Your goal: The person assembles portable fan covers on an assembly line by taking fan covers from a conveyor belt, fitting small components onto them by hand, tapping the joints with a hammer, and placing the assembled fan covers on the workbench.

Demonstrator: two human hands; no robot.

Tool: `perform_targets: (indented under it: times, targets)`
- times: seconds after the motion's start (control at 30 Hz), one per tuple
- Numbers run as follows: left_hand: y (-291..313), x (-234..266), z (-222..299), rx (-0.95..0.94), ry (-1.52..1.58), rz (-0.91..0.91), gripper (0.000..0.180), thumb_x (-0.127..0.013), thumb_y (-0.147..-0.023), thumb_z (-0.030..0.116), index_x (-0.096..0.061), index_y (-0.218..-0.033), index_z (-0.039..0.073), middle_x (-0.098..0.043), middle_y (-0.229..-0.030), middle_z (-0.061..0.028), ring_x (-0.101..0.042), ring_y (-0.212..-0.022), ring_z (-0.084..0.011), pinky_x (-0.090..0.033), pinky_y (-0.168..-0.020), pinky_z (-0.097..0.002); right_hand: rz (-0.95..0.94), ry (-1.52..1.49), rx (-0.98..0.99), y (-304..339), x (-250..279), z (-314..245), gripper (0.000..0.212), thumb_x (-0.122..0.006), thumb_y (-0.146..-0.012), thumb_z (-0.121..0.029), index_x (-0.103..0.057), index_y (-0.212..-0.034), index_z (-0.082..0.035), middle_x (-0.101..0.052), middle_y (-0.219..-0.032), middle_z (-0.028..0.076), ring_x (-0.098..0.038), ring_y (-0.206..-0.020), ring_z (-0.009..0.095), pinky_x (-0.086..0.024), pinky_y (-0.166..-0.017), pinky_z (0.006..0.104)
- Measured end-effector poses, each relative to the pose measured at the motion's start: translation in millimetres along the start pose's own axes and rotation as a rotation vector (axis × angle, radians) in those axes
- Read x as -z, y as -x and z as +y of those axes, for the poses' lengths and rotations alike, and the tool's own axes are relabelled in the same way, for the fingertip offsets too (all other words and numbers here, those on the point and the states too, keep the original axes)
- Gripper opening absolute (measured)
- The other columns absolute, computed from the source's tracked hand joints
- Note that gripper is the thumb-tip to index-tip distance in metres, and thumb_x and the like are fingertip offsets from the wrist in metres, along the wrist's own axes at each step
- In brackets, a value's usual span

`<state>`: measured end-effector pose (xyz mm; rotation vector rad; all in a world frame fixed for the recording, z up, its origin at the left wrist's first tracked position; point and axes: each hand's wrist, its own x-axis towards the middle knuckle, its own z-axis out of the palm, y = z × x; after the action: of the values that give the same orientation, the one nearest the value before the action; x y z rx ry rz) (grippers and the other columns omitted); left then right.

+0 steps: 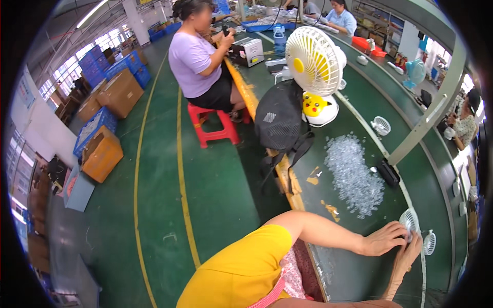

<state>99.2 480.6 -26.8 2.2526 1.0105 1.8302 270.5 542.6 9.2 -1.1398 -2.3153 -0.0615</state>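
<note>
Fingers of both hands meet at the lower part of a small white fan (409,219), which sits by the pale strip (422,277) running along the far side of the green bench (354,272). From where I stand, the left hand (382,240) reaches in from the side, knuckles up and fingertips bent down; the right hand (409,252) comes from below with its fingers pointing up beside it. Both look curled rather than spread, but the fingers cover the contact, so I cannot tell how tightly either one pinches, or whether a smaller part lies between them.

I take this for close two-handed handling of that fan. The next move, I judge, calls for steadying it with one hand while the other keeps its fingertips free for fine work.

As for room, the right side is the tight one: a second small fan (430,242) lies just beside the right hand, past the strip, on the green lane (429,195). Ahead, a heap of transparent pieces (354,179) spreads over the bench, with a black case (388,173) beside it and a metal post (423,123) rising farther on. The worn yellow edge (292,194) runs near the left elbow. Drawing back toward the body seems the easiest way out; a sweep forward could scatter the heap.
</note>
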Motion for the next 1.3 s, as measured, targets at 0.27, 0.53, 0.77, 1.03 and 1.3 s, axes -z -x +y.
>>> perform_targets:
  times: [0.27,0.53,0.77,1.03,1.3]
  targets:
    - [20,-31,-11,-0.203,-0.230,-0.260,0.009,-0.062,-0.080,0.017,-0.058,-0.084,0.010,-0.061,-0.084,-0.0052,-0.059,-0.085,-0.0244,-0.041,-0.078,-0.0381,-0.112,-0.299,-0.127,93,3,-20,0.056,-0.055,-0.095,0.005,-0.035,-0.147,-0.001,-0.052,-0.131,0.015,-0.053,-0.118,0.022,-0.041,-0.103,0.0318]
    - [14,-15,3,-0.294,-0.188,-0.173,0.010,-0.065,-0.074,0.020,-0.061,-0.077,0.011,-0.059,-0.080,-0.0077,-0.060,-0.082,-0.0280,-0.048,-0.072,-0.0417,0.010,-0.423,-0.367,109,14,-46,0.020,-0.054,-0.103,-0.011,-0.062,-0.113,0.004,-0.066,-0.096,0.013,-0.059,-0.087,0.017,-0.049,-0.081,0.0297]
    - [7,14,5,-0.151,-0.245,-0.229,0.008,-0.065,-0.079,0.016,-0.069,-0.082,0.010,-0.065,-0.081,-0.0084,-0.063,-0.080,-0.0271,-0.046,-0.074,-0.0427,0.049,-0.412,-0.381,81,28,-80,0.012,-0.062,-0.094,-0.011,-0.067,-0.096,0.000,-0.065,-0.081,0.017,-0.063,-0.070,0.031,-0.050,-0.065,0.0343]
    - [-5,10,26,0.112,0.112,-0.308,0.013,-0.075,-0.079,0.004,-0.071,-0.091,0.008,-0.062,-0.075,-0.0027,-0.058,-0.074,-0.0205,-0.039,-0.079,-0.0349,-0.017,-1.044,-0.608,94,44,-50,0.024,-0.064,-0.097,-0.016,-0.068,-0.116,-0.002,-0.063,-0.084,-0.002,-0.053,-0.076,0.003,-0.043,-0.068,0.0207]
    - [0,10,32,0.308,0.341,-0.334,0.013,-0.078,-0.081,0.001,-0.069,-0.091,0.005,-0.066,-0.083,-0.0024,-0.054,-0.071,-0.0103,-0.042,-0.067,-0.0250,-0.073,-1.316,-0.648,100,55,-45,0.022,-0.066,-0.096,-0.021,-0.072,-0.106,-0.003,-0.066,-0.086,-0.001,-0.049,-0.072,0.004,-0.039,-0.064,0.0216]
